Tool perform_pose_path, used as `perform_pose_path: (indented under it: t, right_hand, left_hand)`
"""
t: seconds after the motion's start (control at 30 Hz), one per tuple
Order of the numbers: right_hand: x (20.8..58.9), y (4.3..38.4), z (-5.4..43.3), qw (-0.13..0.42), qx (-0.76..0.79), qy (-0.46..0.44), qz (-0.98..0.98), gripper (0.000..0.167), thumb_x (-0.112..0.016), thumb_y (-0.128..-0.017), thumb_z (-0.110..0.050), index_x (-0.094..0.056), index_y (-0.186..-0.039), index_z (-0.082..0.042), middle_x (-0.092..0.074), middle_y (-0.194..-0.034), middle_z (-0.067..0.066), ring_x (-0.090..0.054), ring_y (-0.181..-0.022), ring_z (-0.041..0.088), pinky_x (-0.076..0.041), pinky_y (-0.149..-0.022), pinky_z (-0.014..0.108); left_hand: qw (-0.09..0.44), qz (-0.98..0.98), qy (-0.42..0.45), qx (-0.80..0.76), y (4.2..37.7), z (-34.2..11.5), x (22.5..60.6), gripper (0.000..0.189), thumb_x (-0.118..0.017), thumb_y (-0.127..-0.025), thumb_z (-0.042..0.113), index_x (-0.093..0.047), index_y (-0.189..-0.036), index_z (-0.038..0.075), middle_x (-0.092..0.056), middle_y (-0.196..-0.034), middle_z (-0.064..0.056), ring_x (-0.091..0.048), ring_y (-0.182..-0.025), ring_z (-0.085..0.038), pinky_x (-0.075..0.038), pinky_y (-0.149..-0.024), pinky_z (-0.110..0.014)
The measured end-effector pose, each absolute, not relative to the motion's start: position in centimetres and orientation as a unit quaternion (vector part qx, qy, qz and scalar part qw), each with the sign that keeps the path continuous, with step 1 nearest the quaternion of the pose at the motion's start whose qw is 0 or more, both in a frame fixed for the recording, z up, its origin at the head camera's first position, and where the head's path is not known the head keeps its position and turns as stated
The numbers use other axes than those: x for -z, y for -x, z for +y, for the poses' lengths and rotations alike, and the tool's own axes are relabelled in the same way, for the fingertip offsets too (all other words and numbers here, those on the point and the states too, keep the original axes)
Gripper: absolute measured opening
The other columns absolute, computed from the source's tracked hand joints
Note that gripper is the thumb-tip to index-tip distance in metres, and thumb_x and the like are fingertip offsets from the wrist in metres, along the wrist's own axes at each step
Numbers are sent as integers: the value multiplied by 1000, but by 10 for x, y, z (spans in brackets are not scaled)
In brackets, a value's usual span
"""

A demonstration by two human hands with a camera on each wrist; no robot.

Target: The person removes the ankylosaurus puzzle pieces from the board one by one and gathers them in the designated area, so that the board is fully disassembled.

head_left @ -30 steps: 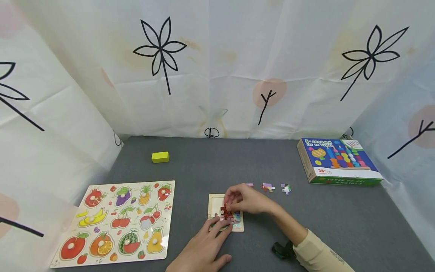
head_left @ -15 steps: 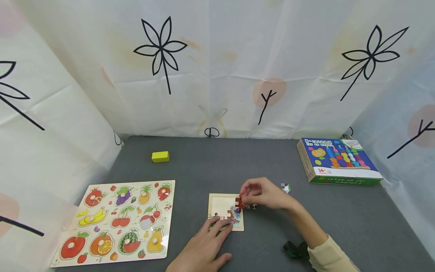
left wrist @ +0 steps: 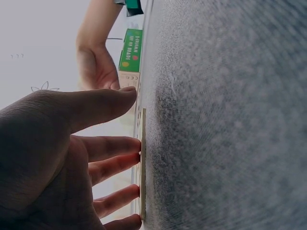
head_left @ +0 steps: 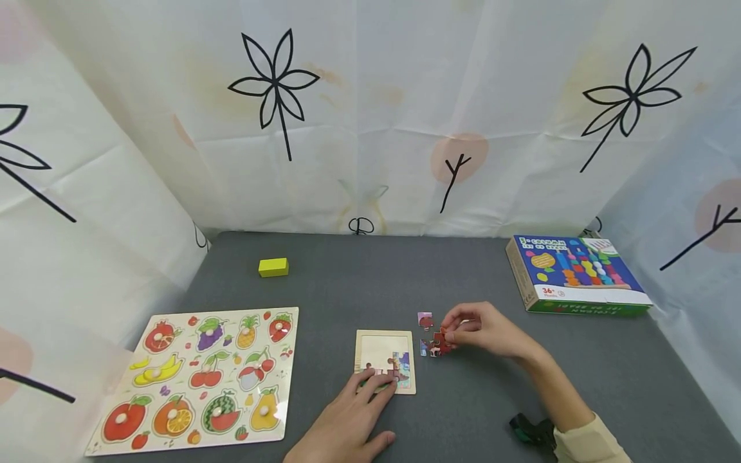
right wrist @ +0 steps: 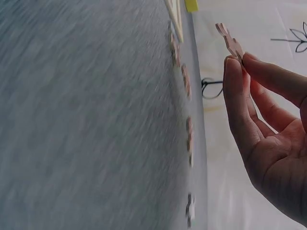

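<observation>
A small wooden puzzle tray (head_left: 370, 344) lies on the grey table, with a few pieces set in its lower right corner. My left hand (head_left: 370, 389) rests on the tray's near edge (left wrist: 143, 163) with its fingers (left wrist: 115, 165) straight. My right hand (head_left: 448, 335) is just right of the tray and pinches a red puzzle piece (head_left: 440, 341), which shows between thumb and fingertips (right wrist: 230, 40) in the right wrist view. Two loose pieces (head_left: 425, 319) lie on the table close to that hand.
A fruit peg-puzzle board (head_left: 202, 379) lies at the front left. A yellow block (head_left: 273, 267) sits at the back left and a blue toy box (head_left: 576, 273) at the back right. A dark green object (head_left: 529, 429) lies by my right sleeve. Curtains wall in three sides.
My right hand lifted the red piece off the tray and carried it right, down beside the loose pieces. My left hand stayed on the tray.
</observation>
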State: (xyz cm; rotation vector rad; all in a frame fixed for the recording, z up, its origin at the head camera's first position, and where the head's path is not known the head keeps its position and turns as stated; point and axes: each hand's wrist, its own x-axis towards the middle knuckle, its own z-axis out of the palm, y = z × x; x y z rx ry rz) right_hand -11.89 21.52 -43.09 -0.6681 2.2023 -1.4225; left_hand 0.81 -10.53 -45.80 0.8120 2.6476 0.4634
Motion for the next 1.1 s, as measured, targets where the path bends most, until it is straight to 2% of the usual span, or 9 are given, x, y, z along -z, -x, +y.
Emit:
perform_pose_path:
  t: [0.33, 0.57, 0.7, 0.83, 1.1]
  right_hand:
    - [443, 121, 236, 219, 509, 235, 798, 18, -72, -101, 1, -69, -115, 12, -72, -98, 20, -73, -83, 5, -66, -77, 27]
    - [445, 122, 240, 217, 479, 234, 818, 18, -72, -101, -1, -72, -114, 10, -74, -98, 19, -69, -80, 1, -60, -72, 20]
    - [445, 122, 240, 219, 464, 231, 827, 18, -71, -101, -2, -73, -115, 10, -75, -98, 18, -67, -78, 0, -58, -69, 19]
    - [445, 122, 239, 222, 459, 225, 830, 18, -71, -101, -1, -74, -114, 10, -76, -98, 18, -68, -77, 0, -59, -68, 20]
    - [447, 121, 238, 234, 474, 206, 823, 19, -71, -101, 0, -73, -115, 12, -76, -99, 20, -73, -78, 4, -65, -70, 26]
  left_hand:
    - [159, 931, -286, -163, -9, -105, 458, 70, -71, -101, 57, -52, -160, 25, -43, -169, 11, -43, -155, -28, -54, -117, -51]
    - [180, 929, -275, -169, -8, -104, 458, 70, -71, -101, 58, -52, -160, 26, -43, -169, 12, -41, -155, -27, -54, -118, -51]
    - [171, 929, -281, -168, -9, -105, 459, 69, -71, -101, 58, -53, -160, 25, -44, -169, 11, -42, -154, -27, -53, -119, -50]
    - [156, 929, -292, -167, -10, -106, 459, 69, -70, -102, 58, -53, -159, 24, -44, -168, 10, -43, -154, -28, -52, -120, -49]
    - [162, 929, -286, -170, -10, -105, 459, 69, -71, -102, 57, -53, -160, 24, -44, -168, 10, -43, -154, -28, -52, -120, -50]
